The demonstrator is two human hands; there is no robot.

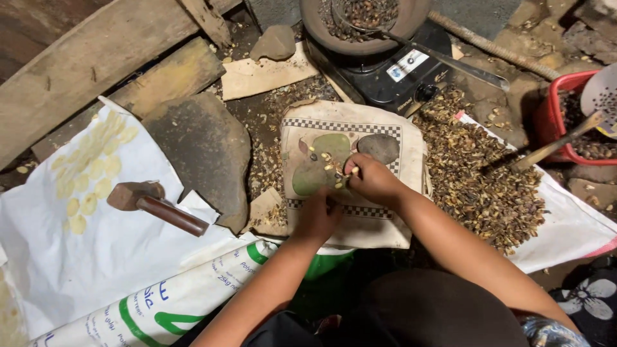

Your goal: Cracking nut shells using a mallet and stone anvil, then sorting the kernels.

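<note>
Dirt floor with rough wooden planks (96,58) is running across the background, pretty cramped setup. Going from the left: pale yellow peeled kernels (90,170) are drying on a white plastic sack (77,257), with a brown wooden mallet (154,204) lying beside them. Left hand (318,215) is curling down on the cream checkered cloth pad (350,138), grip closed, can't tell on what. Right hand (373,180) is bending inward at the wrist, fingertips pinching a small pale kernel (353,171) over the pad's green patch. My guess: loose kernels are sitting near the pad's edge and could be rolling into the heap of dark broken shells (475,173).
</note>
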